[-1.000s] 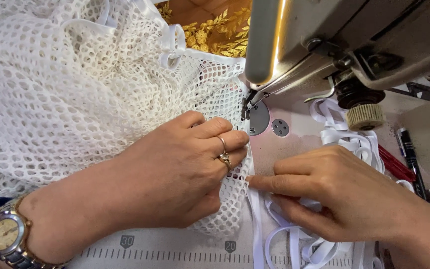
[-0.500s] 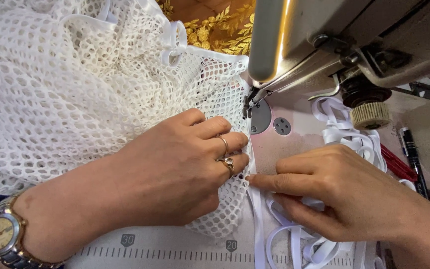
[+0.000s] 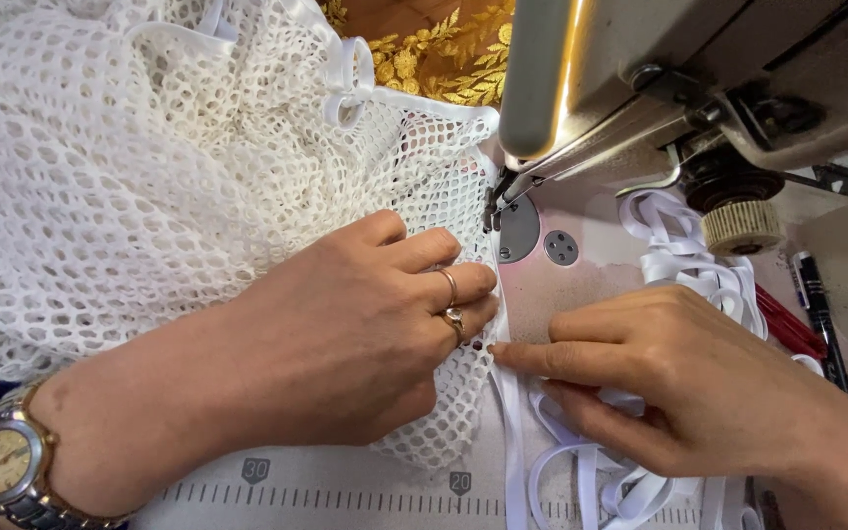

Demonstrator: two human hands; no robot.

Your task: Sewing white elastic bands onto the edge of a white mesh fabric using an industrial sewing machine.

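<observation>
Both hands lie flat on the sewing machine bed (image 3: 581, 294), barely shifted from a second ago; only the view has crept a little, so the seam seems to be held in place, not fed. The left hand (image 3: 365, 334), two rings on its fingers and a wristwatch (image 3: 2, 466) at the wrist, presses palm-down on the white mesh fabric (image 3: 149, 177), fingers together, gripping nothing, holding the mesh edge just short of the presser foot (image 3: 495, 201). The right hand (image 3: 679, 383) reaches in from the right edge, forefinger stretched out and pinning the white ribbon tape (image 3: 514, 432) against the mesh border. Loose loops of tape pile beneath and behind that hand.
</observation>
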